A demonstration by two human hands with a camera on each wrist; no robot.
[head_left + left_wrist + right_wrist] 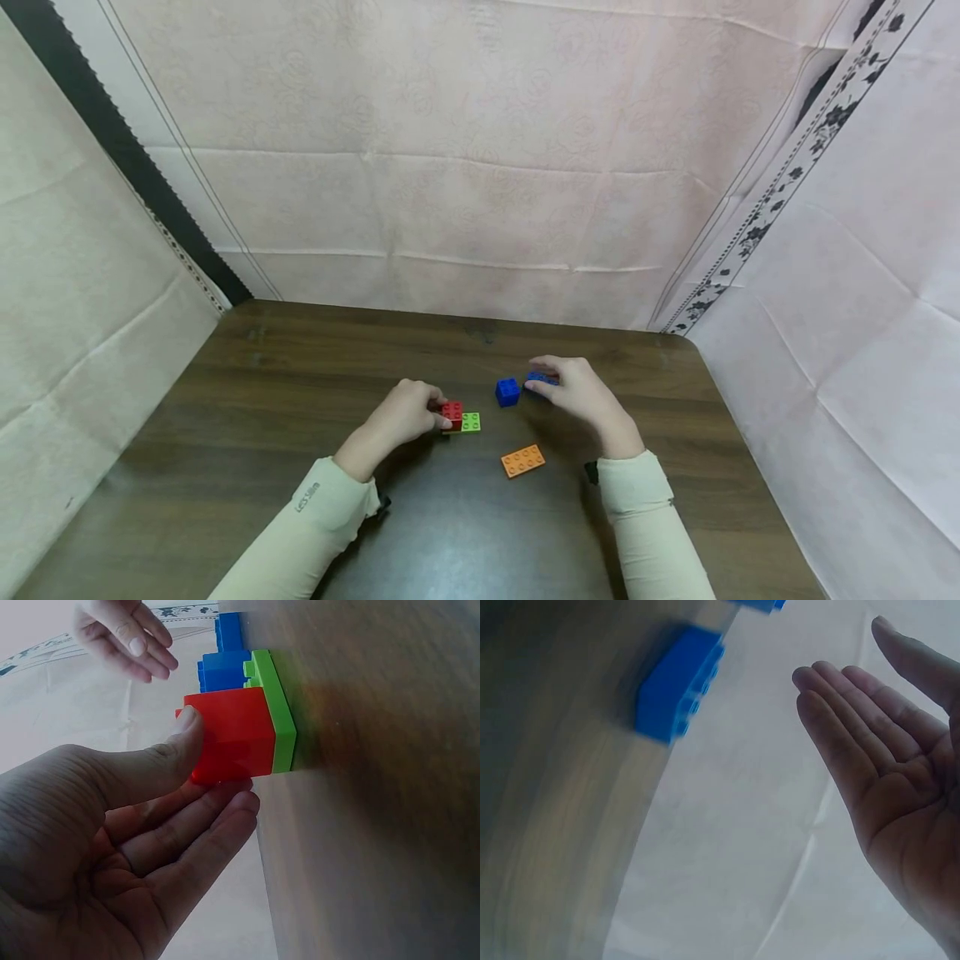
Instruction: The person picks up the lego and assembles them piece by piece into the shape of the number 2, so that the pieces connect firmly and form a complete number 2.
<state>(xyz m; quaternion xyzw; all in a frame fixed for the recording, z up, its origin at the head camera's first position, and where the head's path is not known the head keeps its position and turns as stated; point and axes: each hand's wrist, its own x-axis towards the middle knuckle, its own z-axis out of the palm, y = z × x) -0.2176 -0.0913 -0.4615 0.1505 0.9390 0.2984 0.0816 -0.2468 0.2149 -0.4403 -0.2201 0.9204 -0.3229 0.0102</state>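
The red brick [452,411] sits on the left part of the green brick [471,422]; this joint appears complete. The left hand [405,410] pinches the red brick between thumb and fingers. Three pieces are unattached: the blue cube [507,392], beyond and right of the green brick; the long blue brick [673,686], farther right of the green brick; and the orange brick [522,461], right of the green brick and nearer the person. The right hand [579,387], fingers extended, grips nothing near the long blue brick. The green brick's long axis runs left to right; the orange brick's slants away rightward. Visible studs face up.
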